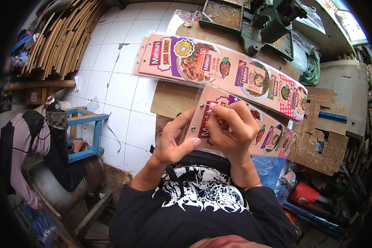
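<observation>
My left hand (173, 138) grips the left end of a long, pink, plastic-covered printed sign (258, 136), its thumb on top and its fingers at the edge. Two round metal eyelets (193, 129) sit near that end. Over the sign's printed face, my right hand (233, 130) is closed with curled fingers, the fingertips close to the upper eyelet. Whatever those fingers may hold is hidden. Beyond lies a stack of similar printed signs (231, 56), with eyelets along its left end.
A dark green hand press (270, 31) with metal trays (221, 16) stands at the back right. Worn cardboard (318, 149) lies to the right. On the left are a blue-framed stool (87, 120), a metal drum (76, 182) and stacked brown boards (66, 37) on white floor tiles.
</observation>
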Available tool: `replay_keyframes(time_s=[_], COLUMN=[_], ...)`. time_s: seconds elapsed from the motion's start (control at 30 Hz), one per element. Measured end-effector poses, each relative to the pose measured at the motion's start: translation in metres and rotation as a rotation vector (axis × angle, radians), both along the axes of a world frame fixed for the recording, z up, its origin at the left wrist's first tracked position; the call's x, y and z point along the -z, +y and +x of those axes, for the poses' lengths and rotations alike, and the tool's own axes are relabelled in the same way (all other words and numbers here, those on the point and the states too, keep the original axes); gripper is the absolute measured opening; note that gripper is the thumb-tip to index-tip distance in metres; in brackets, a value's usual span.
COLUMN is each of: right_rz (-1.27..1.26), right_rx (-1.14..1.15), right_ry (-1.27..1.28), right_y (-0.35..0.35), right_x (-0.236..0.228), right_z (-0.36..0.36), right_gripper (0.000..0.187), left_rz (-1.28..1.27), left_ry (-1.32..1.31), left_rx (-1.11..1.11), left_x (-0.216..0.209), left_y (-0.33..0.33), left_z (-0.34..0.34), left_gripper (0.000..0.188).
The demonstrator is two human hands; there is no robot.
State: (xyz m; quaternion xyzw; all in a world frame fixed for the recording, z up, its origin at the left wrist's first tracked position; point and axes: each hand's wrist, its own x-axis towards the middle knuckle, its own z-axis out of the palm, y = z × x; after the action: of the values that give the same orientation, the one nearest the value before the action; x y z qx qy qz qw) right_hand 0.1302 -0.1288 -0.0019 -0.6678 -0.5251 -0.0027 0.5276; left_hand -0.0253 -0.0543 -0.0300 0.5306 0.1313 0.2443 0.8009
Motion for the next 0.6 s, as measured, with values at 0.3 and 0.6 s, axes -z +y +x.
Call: replay_keyframes(time_s=[0.3, 0.6], right_rz=[-0.048, -0.046], right_rx=[-0.039, -0.071], right_ry=[0.049, 0.156], right_y=[-0.001, 0.002], right_x=[-0.002, -0.006], right_z=[0.004, 0.008], right_gripper=[0.028, 0.026], left_rz=[0.055, 0.057], left_ry=[-0.006, 0.006], left_rx=[-0.016, 0.029], left_x=[0.006, 0.008], left_y=[-0.003, 0.000], left_z=[-0.003, -0.003], left_gripper=[0.069, 0.071])
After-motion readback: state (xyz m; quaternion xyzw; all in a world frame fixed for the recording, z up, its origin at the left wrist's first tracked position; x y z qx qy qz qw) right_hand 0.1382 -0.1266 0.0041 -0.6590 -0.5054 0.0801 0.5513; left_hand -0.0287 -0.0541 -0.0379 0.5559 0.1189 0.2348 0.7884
